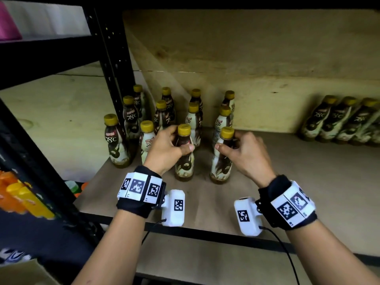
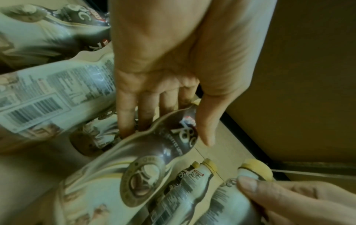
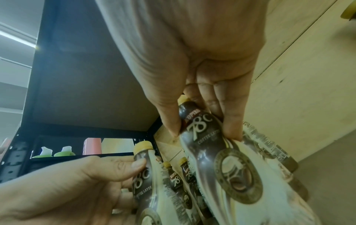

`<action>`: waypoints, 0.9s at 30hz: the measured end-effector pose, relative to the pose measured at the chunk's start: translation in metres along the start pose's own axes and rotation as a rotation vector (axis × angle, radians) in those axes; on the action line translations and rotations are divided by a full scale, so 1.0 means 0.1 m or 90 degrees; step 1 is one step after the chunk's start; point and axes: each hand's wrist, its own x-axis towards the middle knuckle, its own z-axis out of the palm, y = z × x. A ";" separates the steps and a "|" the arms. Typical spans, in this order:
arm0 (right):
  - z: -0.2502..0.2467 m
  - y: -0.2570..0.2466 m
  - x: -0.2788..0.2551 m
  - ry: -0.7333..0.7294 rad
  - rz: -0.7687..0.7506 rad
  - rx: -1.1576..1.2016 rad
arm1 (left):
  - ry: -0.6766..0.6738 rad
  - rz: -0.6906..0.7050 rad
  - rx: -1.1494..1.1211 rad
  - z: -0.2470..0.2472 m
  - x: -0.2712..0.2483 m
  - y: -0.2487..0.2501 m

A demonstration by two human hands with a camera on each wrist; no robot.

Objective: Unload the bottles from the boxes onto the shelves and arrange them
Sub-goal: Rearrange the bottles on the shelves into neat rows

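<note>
I hold two coffee bottles at the front of the shelf, centre of the head view. My left hand (image 1: 167, 148) grips the left front bottle (image 1: 184, 159) round its dark shoulder, thumb across the front and fingers behind, just under the yellow cap. My right hand (image 1: 244, 150) grips the right front bottle (image 1: 222, 161) the same way, thumb on the neck, fingers wrapped round the far side. Both bases appear to touch the wooden shelf (image 1: 308, 182); whether they bear full weight I cannot tell.

Risk one: both grips sit high and the bottles are tall with waisted bodies. A sideways push from the top would tip one instead of sliding it.

Risk two: the standing rows (image 1: 193, 112) behind are packed close. My left fingers lie just beside the bottle behind; the left wrist view shows them wedged between labels. Pulling the hand out carelessly could knock that neighbour and fell the column.

Risk three: the leftmost front bottle (image 1: 115, 142) stands near the shelf's left edge beside the black upright (image 1: 115, 64). A chain knock in that direction could send it off.

Risk four: the front pair is not level with the front bottles to its left, so the row may end uneven.

At the right of the frame, a batch of bottles (image 1: 339, 120) leans against the back board, well apart.
</note>
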 end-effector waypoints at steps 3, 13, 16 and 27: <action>0.02 -0.02 -0.02 -0.003 0.001 -0.024 | 0.012 -0.018 0.000 0.01 -0.02 -0.04; 0.05 -0.01 -0.01 0.001 -0.003 -0.033 | 0.045 0.021 0.019 0.04 0.02 -0.12; 0.04 0.00 -0.02 0.001 0.003 -0.044 | 0.031 0.019 0.034 0.03 0.02 -0.13; 0.04 0.00 -0.07 0.009 -0.010 -0.026 | 0.002 0.009 0.096 -0.01 0.02 -0.14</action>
